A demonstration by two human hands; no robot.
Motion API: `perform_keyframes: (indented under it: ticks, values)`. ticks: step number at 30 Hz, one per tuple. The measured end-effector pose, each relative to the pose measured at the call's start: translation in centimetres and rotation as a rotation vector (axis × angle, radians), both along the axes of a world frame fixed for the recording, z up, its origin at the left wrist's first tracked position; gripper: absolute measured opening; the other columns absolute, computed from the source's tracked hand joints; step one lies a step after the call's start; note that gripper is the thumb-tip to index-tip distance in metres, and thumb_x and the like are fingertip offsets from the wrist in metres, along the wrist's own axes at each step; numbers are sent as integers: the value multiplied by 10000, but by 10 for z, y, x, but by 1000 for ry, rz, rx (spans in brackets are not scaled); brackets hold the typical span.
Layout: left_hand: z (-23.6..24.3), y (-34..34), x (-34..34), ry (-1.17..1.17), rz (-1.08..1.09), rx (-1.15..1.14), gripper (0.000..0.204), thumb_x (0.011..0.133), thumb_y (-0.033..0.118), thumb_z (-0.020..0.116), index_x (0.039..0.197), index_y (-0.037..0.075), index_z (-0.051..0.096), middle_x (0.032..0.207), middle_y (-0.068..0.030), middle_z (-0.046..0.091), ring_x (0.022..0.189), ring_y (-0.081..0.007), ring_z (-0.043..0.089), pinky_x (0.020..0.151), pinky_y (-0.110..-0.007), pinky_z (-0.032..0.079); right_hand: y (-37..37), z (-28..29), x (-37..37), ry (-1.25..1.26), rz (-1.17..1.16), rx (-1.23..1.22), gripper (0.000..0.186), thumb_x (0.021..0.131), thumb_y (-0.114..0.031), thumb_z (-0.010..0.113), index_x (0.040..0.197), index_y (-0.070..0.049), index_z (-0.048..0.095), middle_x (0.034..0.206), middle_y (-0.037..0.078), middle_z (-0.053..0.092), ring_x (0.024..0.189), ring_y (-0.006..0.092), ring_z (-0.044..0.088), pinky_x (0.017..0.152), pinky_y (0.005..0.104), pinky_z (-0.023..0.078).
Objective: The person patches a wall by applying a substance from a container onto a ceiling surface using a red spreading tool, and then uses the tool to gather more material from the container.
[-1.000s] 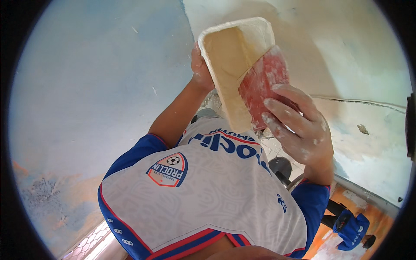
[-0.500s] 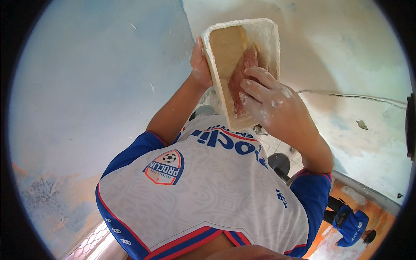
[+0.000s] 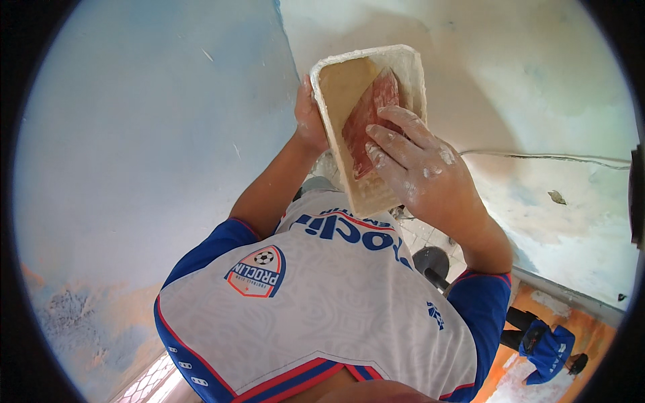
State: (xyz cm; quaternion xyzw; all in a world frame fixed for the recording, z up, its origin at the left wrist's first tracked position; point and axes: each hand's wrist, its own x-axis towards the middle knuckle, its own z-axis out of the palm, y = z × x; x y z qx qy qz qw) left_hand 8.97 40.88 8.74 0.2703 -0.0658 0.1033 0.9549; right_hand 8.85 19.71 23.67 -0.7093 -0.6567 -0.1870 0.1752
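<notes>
A deep rectangular tub [image 3: 369,201], its pale rim crusted with dried plaster, is held up in front of my chest. My left hand [image 3: 311,114] grips its left wall from outside, fingers upright and partly hidden behind it. Inside the tub is a flat, reddish, pointed scraper blade [image 3: 368,124], smeared with white. My right hand [image 3: 413,151], spotted with white plaster, reaches over the right rim and pinches the blade. The blade's broad face shows toward me. The thumb is hidden under the hand.
A bluish wall [image 3: 154,121] stands on the left and a patchy pale wall [image 3: 524,80] ahead and right. A thin cable [image 3: 544,156] runs along the right wall. At the lower right, another person in a blue top [image 3: 549,352] is by an orange wall.
The tub has come slightly lower, nearer to me. Inside it, the reddish blade has turned to show more of its face, and my right hand has shifted slightly down and left.
</notes>
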Motion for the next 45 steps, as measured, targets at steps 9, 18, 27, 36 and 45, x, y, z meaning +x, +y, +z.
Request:
perform_keyframes:
  ticks: [9,18,27,36,45]
  values:
    - [2,9,-2,-238,-107,43,823,984,685,212,1491,80,443,1450,-154,527,1285,-318,547,1101,-469,446,12,-13,0,30,40,-83,257,706,-71,684,947,-2,736,1119,113,709,1191,321,633,844,382,613]
    - [-2,21,-16,51,-9,1,844,970,713,234,1514,95,417,1492,-138,490,1338,-317,500,1141,-472,399,16,-15,7,99,9,219,281,637,-44,748,914,1,727,1101,140,729,1110,379,660,892,412,593]
    - [-4,41,-17,51,-1,-42,773,1008,659,255,1529,106,395,1506,-136,476,1352,-309,498,1130,-478,425,18,-9,3,57,-81,430,232,654,-39,765,881,-11,728,1057,140,746,1091,368,670,853,397,601]
    - [-21,53,-11,118,-14,-45,750,1018,637,274,1509,90,425,1480,-139,512,1337,-303,518,1127,-455,419,9,1,17,49,-274,664,212,739,-6,764,950,-16,744,992,160,744,965,382,697,852,424,575]
    - [-37,50,-24,214,-128,-141,751,1023,646,248,1511,101,416,1468,-143,519,1320,-315,534,1090,-476,462,-2,21,52,276,-703,910,155,892,-17,736,1044,13,734,883,140,720,667,137,659,580,246,516]
